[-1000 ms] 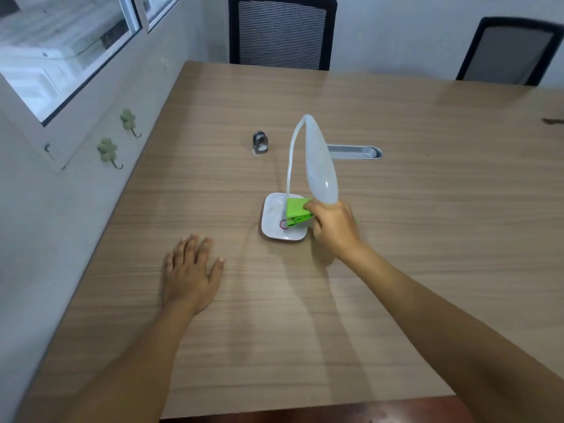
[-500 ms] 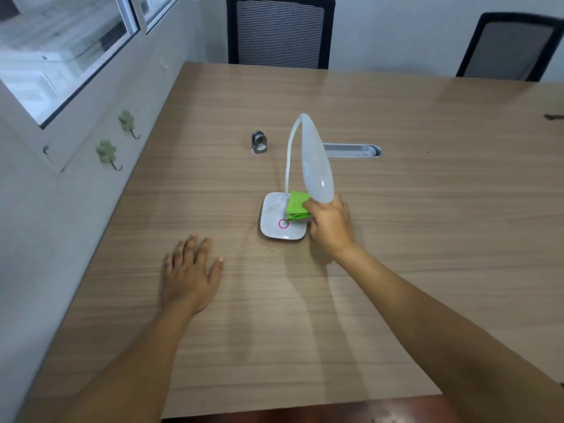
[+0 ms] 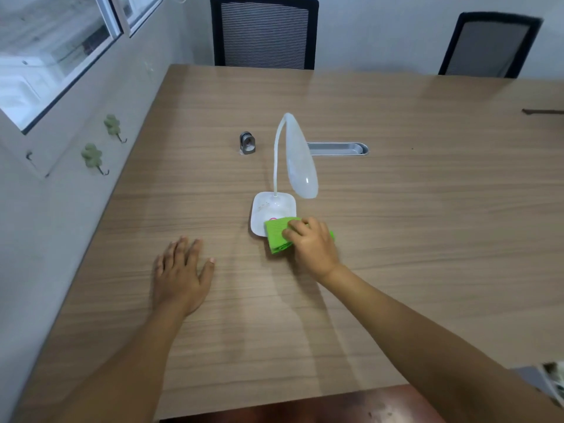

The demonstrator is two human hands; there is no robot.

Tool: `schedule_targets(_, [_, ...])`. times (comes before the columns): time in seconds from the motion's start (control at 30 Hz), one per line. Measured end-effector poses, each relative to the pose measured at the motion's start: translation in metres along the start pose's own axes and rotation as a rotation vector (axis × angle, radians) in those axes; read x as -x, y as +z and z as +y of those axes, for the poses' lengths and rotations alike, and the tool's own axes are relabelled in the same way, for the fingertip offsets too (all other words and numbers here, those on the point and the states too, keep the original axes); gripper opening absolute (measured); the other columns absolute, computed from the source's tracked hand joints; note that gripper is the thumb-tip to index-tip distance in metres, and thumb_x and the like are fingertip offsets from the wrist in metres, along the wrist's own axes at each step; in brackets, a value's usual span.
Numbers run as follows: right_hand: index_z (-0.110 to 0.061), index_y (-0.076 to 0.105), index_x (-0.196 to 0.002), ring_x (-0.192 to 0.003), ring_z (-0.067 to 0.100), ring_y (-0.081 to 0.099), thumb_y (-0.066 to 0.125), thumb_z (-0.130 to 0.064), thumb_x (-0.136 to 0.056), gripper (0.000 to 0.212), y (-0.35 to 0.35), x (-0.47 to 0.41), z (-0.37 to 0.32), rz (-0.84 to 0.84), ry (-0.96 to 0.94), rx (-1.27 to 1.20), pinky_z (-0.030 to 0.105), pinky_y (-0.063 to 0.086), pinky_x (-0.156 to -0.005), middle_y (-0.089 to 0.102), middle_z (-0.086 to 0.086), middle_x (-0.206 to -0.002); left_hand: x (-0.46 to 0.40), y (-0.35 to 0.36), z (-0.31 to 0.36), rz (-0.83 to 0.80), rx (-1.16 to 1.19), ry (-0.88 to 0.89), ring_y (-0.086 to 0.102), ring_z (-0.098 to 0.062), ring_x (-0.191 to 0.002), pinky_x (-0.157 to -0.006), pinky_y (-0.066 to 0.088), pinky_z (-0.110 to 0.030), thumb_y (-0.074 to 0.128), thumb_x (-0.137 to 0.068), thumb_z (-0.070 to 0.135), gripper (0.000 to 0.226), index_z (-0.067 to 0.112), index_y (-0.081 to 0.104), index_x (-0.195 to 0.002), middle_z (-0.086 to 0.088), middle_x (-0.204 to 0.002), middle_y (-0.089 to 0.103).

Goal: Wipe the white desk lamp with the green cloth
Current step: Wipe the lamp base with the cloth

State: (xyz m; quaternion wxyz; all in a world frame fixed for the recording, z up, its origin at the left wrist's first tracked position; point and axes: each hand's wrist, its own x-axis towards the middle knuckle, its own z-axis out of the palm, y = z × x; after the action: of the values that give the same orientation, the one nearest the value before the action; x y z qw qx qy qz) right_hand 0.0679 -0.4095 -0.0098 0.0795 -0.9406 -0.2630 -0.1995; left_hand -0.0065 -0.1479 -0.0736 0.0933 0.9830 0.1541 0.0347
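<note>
The white desk lamp (image 3: 297,160) stands mid-table, its thin neck arching up from a square white base (image 3: 268,209) and its oval head hanging down on the right. The folded green cloth (image 3: 276,235) lies over the base's near right corner and onto the wood. My right hand (image 3: 311,244) presses on the cloth with curled fingers holding it. Flat on the table to the left of the base rests my left hand (image 3: 180,273), fingers spread, holding nothing.
A small metal clip-like object (image 3: 247,143) stands behind the lamp, and a grey cable slot (image 3: 337,148) is set into the wooden table (image 3: 427,209). Two black chairs (image 3: 264,32) stand at the far edge. The wall with green hooks (image 3: 91,155) runs along the left.
My right hand has pulled the green cloth back from under the lamp head, across the base, to its near right corner. The left hand has stayed put.
</note>
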Motion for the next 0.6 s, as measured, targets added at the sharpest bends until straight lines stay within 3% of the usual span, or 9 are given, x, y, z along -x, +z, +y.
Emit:
schedule_targets(0.1, [-0.014,0.073,-0.074,-0.071,0.029,0.065,0.039,-0.015,-0.063,0.035,-0.002,0.011,0.019,-0.03,0.039,0.057,0.029,0.051,-0.06,0.075,0.003,-0.085,0.0,0.0,0.0,-0.001,0.001,0.006,0.026,-0.028,-0.143,-0.116,0.017,-0.048,0.022,-0.082,0.059,0.07,0.026,0.037,-0.142,-0.008,-0.154,0.035])
schedule_targets(0.23, [-0.017,0.074,-0.077,-0.079,0.027,0.053,0.039,-0.016,-0.063,0.037,-0.012,0.015,0.029,0.014,0.133,0.09,0.03,0.051,-0.062,0.074,0.004,-0.087,0.0,-0.002,0.0,-0.032,-0.003,0.004,0.021,-0.027,-0.145,-0.117,0.015,-0.048,0.018,-0.082,0.059,0.072,0.027,0.033,-0.144,-0.006,-0.156,0.03])
schedule_targets(0.43, [-0.016,0.074,-0.077,-0.063,0.029,0.063,0.039,-0.018,-0.068,0.036,-0.003,0.007,-0.005,-0.039,0.042,0.079,0.026,0.051,-0.055,0.071,0.006,-0.078,0.0,-0.005,0.0,-0.048,-0.005,0.008,0.018,-0.027,-0.146,-0.118,0.014,-0.048,0.02,-0.083,0.059,0.07,0.027,0.031,-0.145,-0.006,-0.157,0.027])
schedule_targets(0.6, [-0.013,0.073,-0.071,-0.064,0.03,0.063,0.045,-0.012,-0.063,0.029,-0.009,0.015,0.012,-0.081,0.141,0.155,0.028,0.053,-0.056,0.07,0.008,-0.076,-0.003,-0.006,0.0,-0.126,0.005,0.008,0.01,-0.025,-0.148,-0.12,0.009,-0.046,0.024,-0.091,0.057,0.063,0.029,0.022,-0.148,-0.004,-0.16,0.017])
